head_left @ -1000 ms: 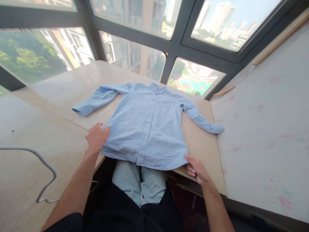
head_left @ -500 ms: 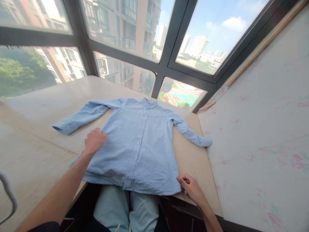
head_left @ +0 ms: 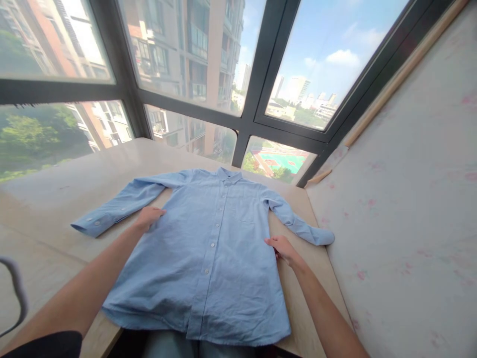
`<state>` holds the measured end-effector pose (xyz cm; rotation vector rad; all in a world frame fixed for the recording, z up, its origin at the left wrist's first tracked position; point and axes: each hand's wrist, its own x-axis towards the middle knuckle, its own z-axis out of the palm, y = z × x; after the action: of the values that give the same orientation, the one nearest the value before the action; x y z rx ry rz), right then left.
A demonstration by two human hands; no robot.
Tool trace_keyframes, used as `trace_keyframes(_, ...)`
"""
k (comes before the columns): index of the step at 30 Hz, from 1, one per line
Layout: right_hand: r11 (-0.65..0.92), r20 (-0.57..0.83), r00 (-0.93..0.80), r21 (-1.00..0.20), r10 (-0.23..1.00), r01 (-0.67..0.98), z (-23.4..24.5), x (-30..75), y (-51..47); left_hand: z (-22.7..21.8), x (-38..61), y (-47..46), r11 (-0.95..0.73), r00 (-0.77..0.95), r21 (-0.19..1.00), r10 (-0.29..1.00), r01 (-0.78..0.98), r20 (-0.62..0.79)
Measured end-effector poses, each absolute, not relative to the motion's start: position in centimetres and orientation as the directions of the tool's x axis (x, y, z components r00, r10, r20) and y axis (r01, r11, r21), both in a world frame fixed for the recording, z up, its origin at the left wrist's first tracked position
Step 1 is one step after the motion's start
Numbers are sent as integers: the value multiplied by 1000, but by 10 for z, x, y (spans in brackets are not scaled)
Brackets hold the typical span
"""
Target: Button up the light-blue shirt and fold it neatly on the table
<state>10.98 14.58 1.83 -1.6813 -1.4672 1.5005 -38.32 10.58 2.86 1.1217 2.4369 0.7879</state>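
A light blue button-up shirt (head_left: 238, 263) lies front side up, its collar toward the window and both sleeves spread out to the sides. My left hand (head_left: 148, 218) is closed on the shirt's left-hand edge, below the armpit. On the opposite edge my right hand (head_left: 282, 248) pinches the fabric between thumb and fingers, at about mid-height. A row of white buttons runs down the middle, and the hem hangs at the near edge above my legs.
The shirt rests on a pale stone ledge (head_left: 100, 159). Dark-framed windows (head_left: 248, 109) rise behind it. A wall with floral paper (head_left: 402, 223) bounds the right side. A grey curved cord or handle (head_left: 18, 293) shows at the far left.
My right hand has moved up from the hem corner to the shirt's side edge and grips it. My left hand stays at its edge. The camera view has tilted up slightly.
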Motion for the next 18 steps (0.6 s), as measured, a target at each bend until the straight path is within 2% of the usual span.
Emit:
trace_keyframes(4, -311, -409, -149, -845, 900, 436, 16, 124, 143, 32, -391, 105, 595, -620, 575, 763, 562, -183)
trace_keyframes(9, -314, -396, -111, -844, 912, 434, 12, 135, 143, 40, -392, 108, 614, -554, 395, 789, 683, -268)
trace_keyframes(12, -292, -340, -8, -820, 940, 493, 12, 139, 153, 46, -381, 110, 604, -588, 267, 795, 751, -147)
trace_keyframes(13, -255, -273, 52, -793, 961, 553, 12, 141, 157, 48, -373, 112, 571, -571, 214, 818, 793, -68)
trace_keyframes(15, -120, -37, 130, -677, 991, 726, 14, 146, 164, 49, -352, 116, 460, -471, 136, 879, 878, 68)
trace_keyframes(17, 50, 227, 59, -447, 972, 893, 17, 153, 169, 45, -322, 124, 337, -352, 119, 927, 934, 132)
trace_keyframes(18, 122, 313, -20, -308, 949, 943, 19, 158, 171, 42, -304, 128, 277, -293, 120, 945, 953, 149)
